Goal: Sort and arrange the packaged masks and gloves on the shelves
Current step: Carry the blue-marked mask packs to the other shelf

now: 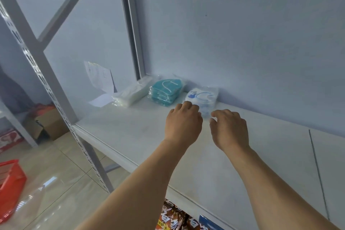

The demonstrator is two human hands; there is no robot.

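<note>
Both forearms reach up and forward over the white shelf (141,136), palms down, wrists about level with each other.

Left hand (183,120): knuckles toward me, fingers curled forward and down at the near left edge of the white-and-blue mask stack (203,99). The fingertips are hidden behind the knuckles, so I cannot tell whether they grip the pack or only touch it.

Right hand (230,127): fingers loosely bent, thumb out toward the left hand, hovering just beside the near right corner of the same stack. I see nothing held in it; contact with the pack cannot be judged from here.

Task items, all in a row at the back of the shelf against the wall:
- white-and-blue mask stack, rightmost, in clear wrap, a blue mark printed on top; too blurred to read.
- teal mask stack (166,91), middle, clear wrap, white ear loop showing on the top pack. Just beside the white-and-blue one, apart from it.
- white pack stack (130,93), leftmost, near the upright post (133,24). No legible label.

Other notes:
- paper sheets (100,78) lean against the wall left of the white stack; print unreadable.
- red basket (10,186) on the tiled floor, lower left.
- cardboard box (47,125) on the floor behind the rack leg.
- snack bags (173,216) on the level below, large white characters on brown and red; cut off, I cannot read them fully.
</note>
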